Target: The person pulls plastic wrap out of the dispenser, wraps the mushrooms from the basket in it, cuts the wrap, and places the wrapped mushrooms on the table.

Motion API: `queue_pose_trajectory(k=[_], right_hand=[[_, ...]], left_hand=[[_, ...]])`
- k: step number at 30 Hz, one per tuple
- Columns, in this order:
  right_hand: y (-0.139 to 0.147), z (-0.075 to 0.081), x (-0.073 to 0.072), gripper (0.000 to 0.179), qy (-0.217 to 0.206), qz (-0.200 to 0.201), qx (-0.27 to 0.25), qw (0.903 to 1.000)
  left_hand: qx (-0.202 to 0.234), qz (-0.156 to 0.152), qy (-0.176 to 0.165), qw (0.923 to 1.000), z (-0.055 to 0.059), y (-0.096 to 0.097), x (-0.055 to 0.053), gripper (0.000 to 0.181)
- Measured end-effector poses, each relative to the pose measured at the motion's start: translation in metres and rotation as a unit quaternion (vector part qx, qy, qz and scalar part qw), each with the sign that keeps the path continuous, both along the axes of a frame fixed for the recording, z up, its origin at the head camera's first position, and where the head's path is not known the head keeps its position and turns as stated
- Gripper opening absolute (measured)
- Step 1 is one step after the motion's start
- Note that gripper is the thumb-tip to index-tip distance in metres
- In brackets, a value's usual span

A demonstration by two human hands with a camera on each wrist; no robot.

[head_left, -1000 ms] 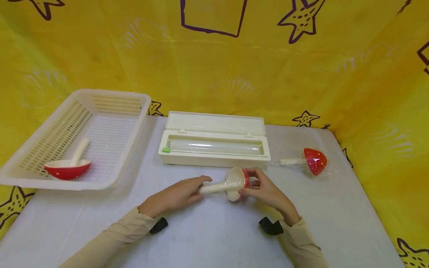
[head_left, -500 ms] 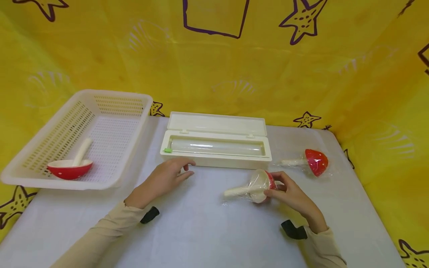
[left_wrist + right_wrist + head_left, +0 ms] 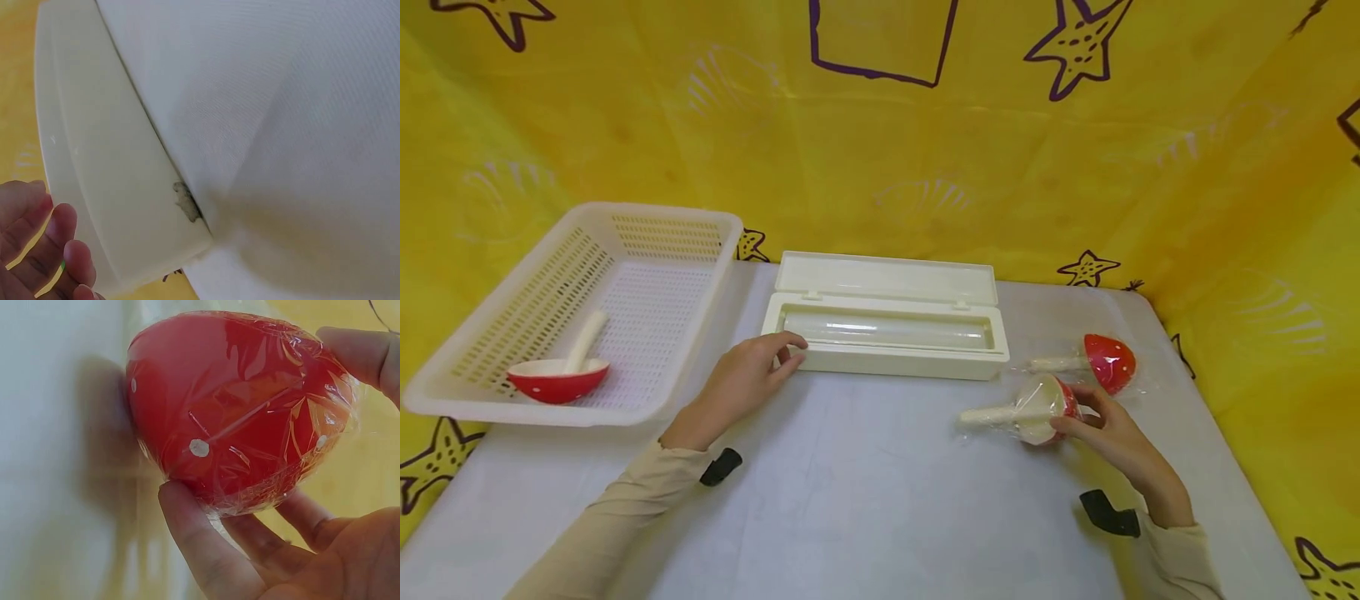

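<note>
My right hand [image 3: 1116, 437] grips a mushroom-shaped ladle [image 3: 1045, 408] by its red, white-dotted bowl. Clear film wraps the ladle, and its pale handle points left. In the right wrist view the thumb and fingers [image 3: 206, 550] press on the wrapped bowl. A cling film dispenser [image 3: 895, 363] stands at the back with its lid raised and a clear roll inside. At its front left corner is my left hand [image 3: 741, 379], fingers loosely bent and holding nothing; whether they touch the box I cannot tell. A second wrapped ladle [image 3: 1108, 362] lies just behind the held one.
A white perforated basket [image 3: 700, 325] stands at the left, with an unwrapped red ladle [image 3: 557, 385] inside. A yellow patterned cloth [image 3: 880, 125] hangs behind the table, which has a white cover [image 3: 880, 492].
My left hand has let go of the ladle handle and moved left and back to the dispenser's corner. My right hand has carried the wrapped ladle right, close to the other wrapped one.
</note>
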State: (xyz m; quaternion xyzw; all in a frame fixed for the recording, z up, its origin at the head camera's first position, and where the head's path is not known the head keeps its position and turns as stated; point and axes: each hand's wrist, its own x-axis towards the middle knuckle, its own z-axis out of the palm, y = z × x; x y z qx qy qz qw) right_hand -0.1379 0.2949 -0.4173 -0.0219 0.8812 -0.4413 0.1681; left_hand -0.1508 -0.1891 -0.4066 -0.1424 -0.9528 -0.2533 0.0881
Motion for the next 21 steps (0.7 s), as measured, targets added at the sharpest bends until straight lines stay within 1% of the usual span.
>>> queue_pose_trajectory(k=[9,14,17,21], right_hand=[[0.037,-0.001,-0.005,0.069,0.004,-0.015,0.018,0.9997],[0.055,0.000,-0.005,0.073,0.007,-0.037,0.040,0.9985],[0.057,0.000,-0.003,0.077,0.007,-0.049,0.052,0.9974],[0.052,0.003,-0.004,0.085,-0.001,-0.064,0.080,0.9947]], left_hand=[[-0.008,0.025,0.013,0.9996,0.003,-0.011,0.000,0.011],[-0.003,0.036,0.013,0.9993,0.004,-0.017,0.001,0.011],[-0.001,0.035,0.021,0.9992,0.004,-0.019,0.001,0.011],[0.006,0.035,0.050,0.9981,0.005,-0.018,0.000,0.009]])
